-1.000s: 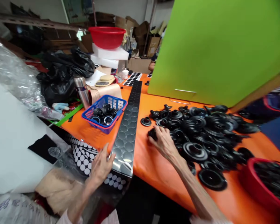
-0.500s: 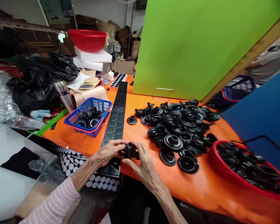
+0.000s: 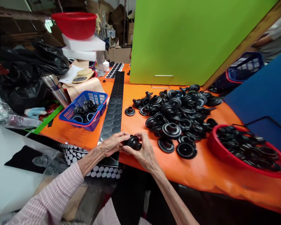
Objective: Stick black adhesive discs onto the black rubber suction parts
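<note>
The fingers of the left hand (image 3: 114, 143) and right hand (image 3: 144, 153) are clamped on one black ribbed part (image 3: 134, 142), lower centre of the frame. Its long axis runs roughly sideways, narrow end rightward, just right of the disc-patterned strip (image 3: 111, 120).

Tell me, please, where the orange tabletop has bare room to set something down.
The tabletop is bare along its near edge between the right hand and red tub; also between the black strip and heaped parts, nearer than one stray part. Crowded: that heap.
</note>
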`<state>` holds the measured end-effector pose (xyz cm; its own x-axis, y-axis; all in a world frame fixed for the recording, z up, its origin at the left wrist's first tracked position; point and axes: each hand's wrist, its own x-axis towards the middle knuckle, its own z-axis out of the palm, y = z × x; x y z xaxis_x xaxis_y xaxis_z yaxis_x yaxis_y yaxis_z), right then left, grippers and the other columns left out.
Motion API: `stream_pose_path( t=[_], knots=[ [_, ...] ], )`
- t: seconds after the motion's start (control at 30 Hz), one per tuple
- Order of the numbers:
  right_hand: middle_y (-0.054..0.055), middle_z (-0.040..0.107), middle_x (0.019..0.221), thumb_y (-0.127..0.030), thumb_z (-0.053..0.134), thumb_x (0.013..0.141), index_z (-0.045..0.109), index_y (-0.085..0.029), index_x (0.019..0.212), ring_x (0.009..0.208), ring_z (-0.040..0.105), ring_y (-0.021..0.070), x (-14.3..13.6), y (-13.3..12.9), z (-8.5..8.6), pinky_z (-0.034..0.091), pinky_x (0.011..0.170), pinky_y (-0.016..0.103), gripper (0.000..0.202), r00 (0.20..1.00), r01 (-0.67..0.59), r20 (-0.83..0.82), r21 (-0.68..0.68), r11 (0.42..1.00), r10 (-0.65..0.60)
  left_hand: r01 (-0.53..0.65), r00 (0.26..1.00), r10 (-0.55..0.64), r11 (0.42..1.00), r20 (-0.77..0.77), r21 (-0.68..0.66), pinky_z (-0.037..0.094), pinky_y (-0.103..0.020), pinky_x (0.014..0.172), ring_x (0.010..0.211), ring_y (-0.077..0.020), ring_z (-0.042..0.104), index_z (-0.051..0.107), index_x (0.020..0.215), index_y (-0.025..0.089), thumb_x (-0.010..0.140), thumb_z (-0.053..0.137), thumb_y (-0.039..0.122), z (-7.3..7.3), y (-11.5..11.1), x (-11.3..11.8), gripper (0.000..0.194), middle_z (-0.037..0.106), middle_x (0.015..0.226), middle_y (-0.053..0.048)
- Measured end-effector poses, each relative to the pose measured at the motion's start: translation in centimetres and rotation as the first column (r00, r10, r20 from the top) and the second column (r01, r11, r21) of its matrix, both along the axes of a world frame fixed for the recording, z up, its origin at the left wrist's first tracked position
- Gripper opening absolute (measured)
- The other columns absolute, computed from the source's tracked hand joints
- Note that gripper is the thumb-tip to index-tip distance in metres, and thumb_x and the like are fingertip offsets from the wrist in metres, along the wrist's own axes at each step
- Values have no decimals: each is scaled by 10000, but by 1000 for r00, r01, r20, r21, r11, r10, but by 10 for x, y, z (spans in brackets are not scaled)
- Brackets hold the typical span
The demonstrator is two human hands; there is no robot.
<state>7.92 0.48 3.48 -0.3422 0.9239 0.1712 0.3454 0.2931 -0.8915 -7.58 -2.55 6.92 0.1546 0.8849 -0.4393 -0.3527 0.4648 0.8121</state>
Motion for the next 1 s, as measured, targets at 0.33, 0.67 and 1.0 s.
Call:
stream_pose_path(
  t=[0.33,0.67,1.0],
  knots=[
    [87,553,969,-562,700,674,509,-191,1014,895,576,262,19,29,-15,492,815,423,539,965,186,176,56,981,-193,-181,981,184,982,-68,53,555,-407,711,857,-236,621,656,832,158,777,644,321,3,31,-14,173,655,921,-107],
    [156,514,1163,-186,401,910,455,-201,1351,1034,458,299,28,12,-37,436,884,489,444,833,-68,483,575,815,-271,-146,697,311,944,-646,297,453,-345,876,896,-227,616,665,1092,186,717,708,307,19,14,-20,396,639,1070,-88],
    [105,653,854,-418,431,924,578,-195,1077,744,629,248,-3,-47,-7,506,687,398,307,975,34,216,109,993,-57,-564,700,497,825,-513,31,484,-321,714,723,-181,615,571,945,165,667,735,498,-28,-121,-45,464,657,793,-41]
  ],
)
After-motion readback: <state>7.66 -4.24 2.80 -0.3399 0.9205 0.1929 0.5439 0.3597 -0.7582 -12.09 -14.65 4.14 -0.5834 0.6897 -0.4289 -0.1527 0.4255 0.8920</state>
